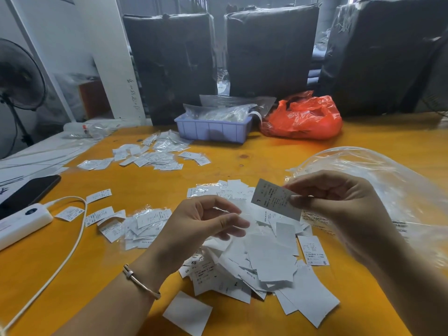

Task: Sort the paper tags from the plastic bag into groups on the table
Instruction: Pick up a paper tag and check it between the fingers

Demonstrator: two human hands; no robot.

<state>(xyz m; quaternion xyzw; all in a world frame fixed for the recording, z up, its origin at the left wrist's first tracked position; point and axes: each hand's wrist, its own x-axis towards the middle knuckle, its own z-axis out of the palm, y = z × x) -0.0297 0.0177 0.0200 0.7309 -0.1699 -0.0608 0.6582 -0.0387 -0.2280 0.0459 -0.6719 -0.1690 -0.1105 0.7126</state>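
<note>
My right hand (pixel 339 204) pinches a white paper tag (pixel 274 198) marked "L" above the table. My left hand (pixel 201 221) hovers beside it, its fingers curled round a thin clear plastic sleeve (pixel 237 214) that is hard to make out. Below both hands lies a loose pile of white tags (pixel 264 260). A large clear plastic bag (pixel 378 185) lies crumpled to the right, behind my right hand. Sorted groups of tags sit at the left (pixel 135 226) and at the far left (pixel 150 156) of the orange table (pixel 278 154).
A blue tray (pixel 213 132) with bagged items and a red plastic bag (pixel 305 117) stand at the back. A white power bank (pixel 21 221) with its cable and a black phone (pixel 31 190) lie at the left. Dark wrapped bales (pixel 271 49) rise behind the table.
</note>
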